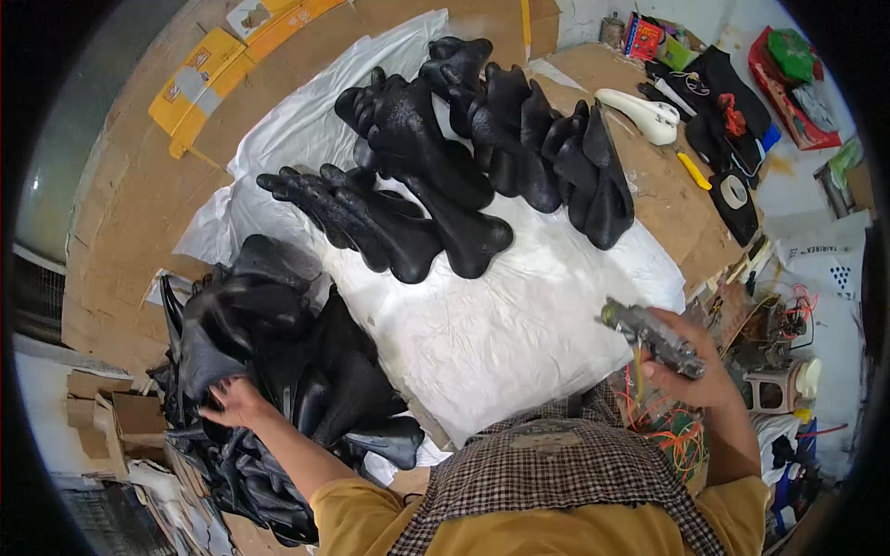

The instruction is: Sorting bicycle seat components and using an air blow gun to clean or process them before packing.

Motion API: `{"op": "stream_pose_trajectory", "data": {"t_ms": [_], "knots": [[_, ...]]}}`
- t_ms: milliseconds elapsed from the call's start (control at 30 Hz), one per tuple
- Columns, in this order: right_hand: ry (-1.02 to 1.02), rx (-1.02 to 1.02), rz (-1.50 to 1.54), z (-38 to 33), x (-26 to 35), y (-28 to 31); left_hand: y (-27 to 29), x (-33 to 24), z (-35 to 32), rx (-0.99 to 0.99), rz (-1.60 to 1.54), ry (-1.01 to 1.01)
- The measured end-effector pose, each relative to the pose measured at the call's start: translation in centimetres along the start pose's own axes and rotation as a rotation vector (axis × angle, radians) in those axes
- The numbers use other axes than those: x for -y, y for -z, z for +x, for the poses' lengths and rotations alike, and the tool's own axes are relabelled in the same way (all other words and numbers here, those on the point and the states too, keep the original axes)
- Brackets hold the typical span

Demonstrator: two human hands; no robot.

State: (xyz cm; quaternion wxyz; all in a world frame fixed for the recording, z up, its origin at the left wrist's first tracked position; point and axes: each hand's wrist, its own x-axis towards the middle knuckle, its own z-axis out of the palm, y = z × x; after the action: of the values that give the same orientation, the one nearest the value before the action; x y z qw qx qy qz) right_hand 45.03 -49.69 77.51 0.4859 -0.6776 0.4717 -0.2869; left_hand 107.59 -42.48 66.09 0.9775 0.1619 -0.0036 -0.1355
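At the left, my left hand [235, 402] has its fingers on the lower edge of a black bicycle saddle [211, 350] at the side of a heap. Its fingertips are partly out of sight against the black surface. My right hand [691, 360] is wrapped round a dark grey hand tool [654, 335] with a greenish end, held over the right edge of the white sheet [501, 324]. The tool is blurred, and I cannot make out its exact kind. More black saddles [399, 120] lie nested in rows on the far part of the sheet.
Brown cardboard [120, 250] covers the bench around the sheet. To the far right lie a white saddle [640, 113], a yellow-handled cutter [692, 170] and a tape roll [733, 191]. Orange cords [677, 435] tangle beside my right forearm. Cardboard boxes [134, 417] stand at the left.
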Motion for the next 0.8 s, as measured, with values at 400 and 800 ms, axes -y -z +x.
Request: {"op": "stream_pose_trajectory", "data": {"t_ms": [400,800], "knots": [[0.019,-0.056,-0.019,2.2,0.3,-0.3,4.5,30.7,-14.1,0.487,0.954,0.867],[0.069,-0.137,0.15,4.4,0.7,1.2,3.5,33.2,-17.1,0.563,0.841,0.874]]}}
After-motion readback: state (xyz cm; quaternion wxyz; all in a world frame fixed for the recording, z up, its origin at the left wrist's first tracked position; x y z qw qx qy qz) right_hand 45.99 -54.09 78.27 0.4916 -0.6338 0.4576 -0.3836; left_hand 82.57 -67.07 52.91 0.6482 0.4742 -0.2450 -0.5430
